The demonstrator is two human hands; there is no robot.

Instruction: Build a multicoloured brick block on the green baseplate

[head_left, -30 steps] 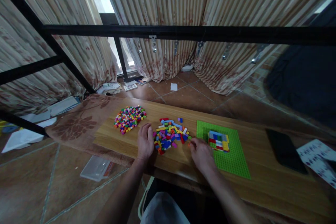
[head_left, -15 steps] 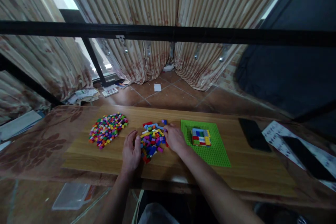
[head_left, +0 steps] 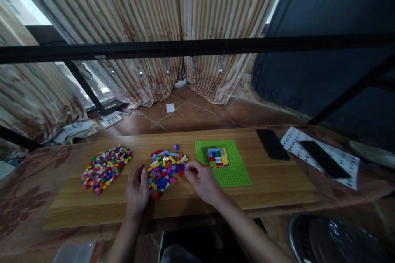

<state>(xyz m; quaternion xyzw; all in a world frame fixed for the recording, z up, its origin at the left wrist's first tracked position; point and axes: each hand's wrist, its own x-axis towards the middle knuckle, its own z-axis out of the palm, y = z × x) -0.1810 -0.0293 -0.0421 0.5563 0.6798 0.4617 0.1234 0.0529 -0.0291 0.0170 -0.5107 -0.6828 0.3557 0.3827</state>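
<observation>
A loose heap of mixed toy bricks (head_left: 163, 172) lies on the wooden board between my hands. My left hand (head_left: 138, 189) rests at the heap's left side, thumb apart from the lightly curled fingers, with nothing seen in it. At the heap's right edge, my right hand (head_left: 203, 181) has its thumb and fingertips together on a small purple brick (head_left: 187, 168), partly covered by the fingers. Just beyond that hand is a green baseplate (head_left: 239, 170), bearing a low, multicoloured block of bricks (head_left: 217, 157) with yellow along its right side.
A second heap of smaller bricks (head_left: 106, 168) covers part of the wooden board (head_left: 179, 205) at left. On the right are a black phone (head_left: 273, 144) and a printed sheet (head_left: 291, 141) with another dark phone-like slab (head_left: 324, 159) on it. A black rail (head_left: 197, 47) crosses beyond the table.
The view has swung right, so everything sits further left. My right hand has drawn back to the heap's right edge, fingertips now pinched. My left hand has stayed beside the heap.
</observation>
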